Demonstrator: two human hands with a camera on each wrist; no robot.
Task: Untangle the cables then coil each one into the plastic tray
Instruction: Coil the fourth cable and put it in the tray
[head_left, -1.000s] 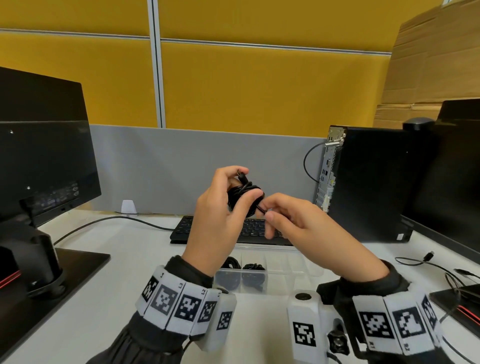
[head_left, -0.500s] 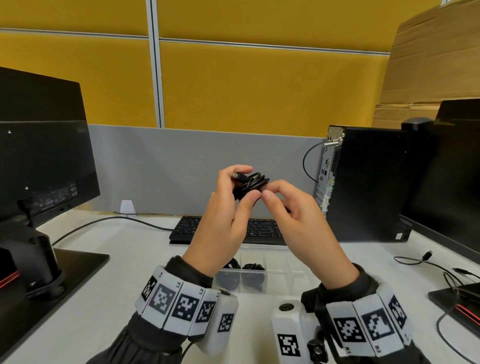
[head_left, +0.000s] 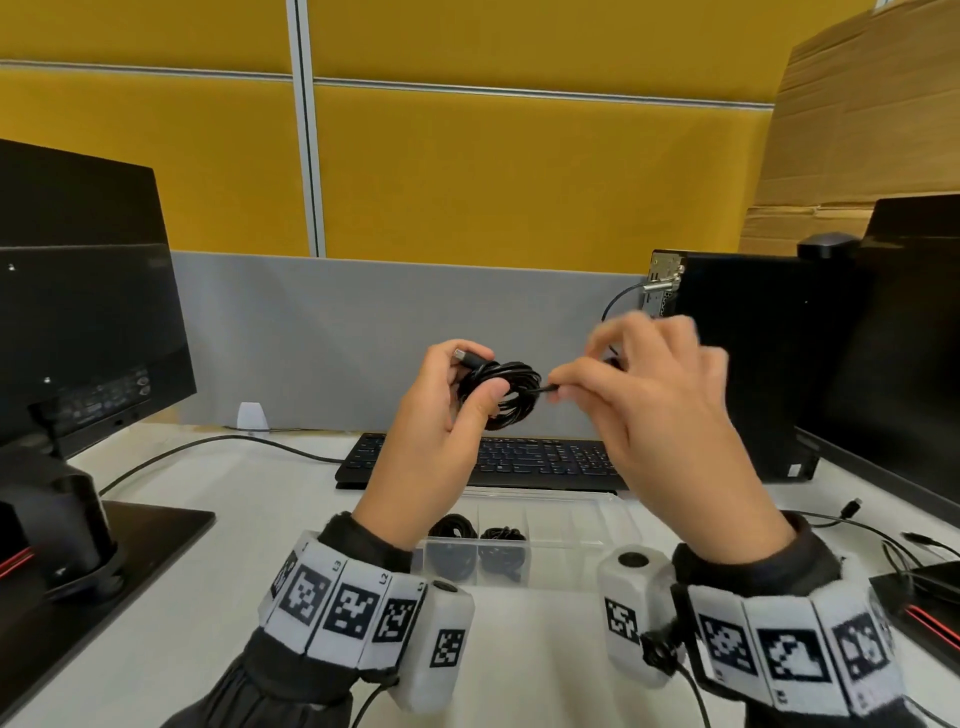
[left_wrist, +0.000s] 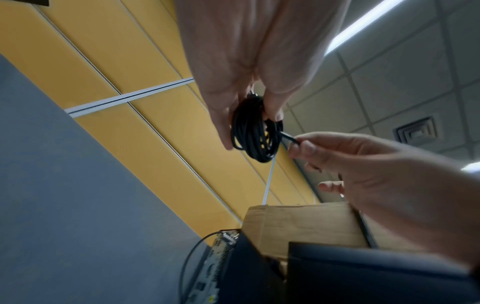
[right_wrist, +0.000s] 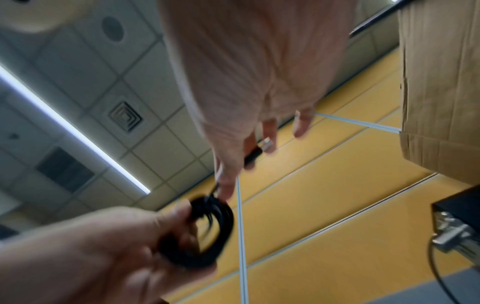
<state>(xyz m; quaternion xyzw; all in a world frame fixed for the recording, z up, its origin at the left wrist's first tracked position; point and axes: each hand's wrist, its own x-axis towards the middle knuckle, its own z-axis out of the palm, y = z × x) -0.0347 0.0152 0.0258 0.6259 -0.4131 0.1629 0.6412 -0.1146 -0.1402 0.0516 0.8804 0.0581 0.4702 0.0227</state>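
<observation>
A black cable wound into a small coil (head_left: 506, 395) (left_wrist: 255, 131) (right_wrist: 210, 228) is held up in the air above the desk. My left hand (head_left: 447, 410) grips the coil, thumb through its middle, with one plug (head_left: 464, 356) sticking up by the forefinger. My right hand (head_left: 639, 395) pinches the cable's other end (left_wrist: 288, 138) between thumb and forefinger, just right of the coil; its silver plug (right_wrist: 267, 144) shows between the fingers. The clear plastic tray (head_left: 561, 525) lies on the desk below, with two coiled black cables (head_left: 485, 540) in its left compartments.
A black keyboard (head_left: 519, 460) lies behind the tray. A monitor (head_left: 78, 332) stands at the left, a black computer tower (head_left: 737, 358) and another monitor at the right. Loose black cables (head_left: 878, 535) trail on the desk at the right. Grey and yellow partition behind.
The coil has turned so its ring faces me. My right hand has moved right and up, drawing the free end out from the coil. The left hand keeps its grip.
</observation>
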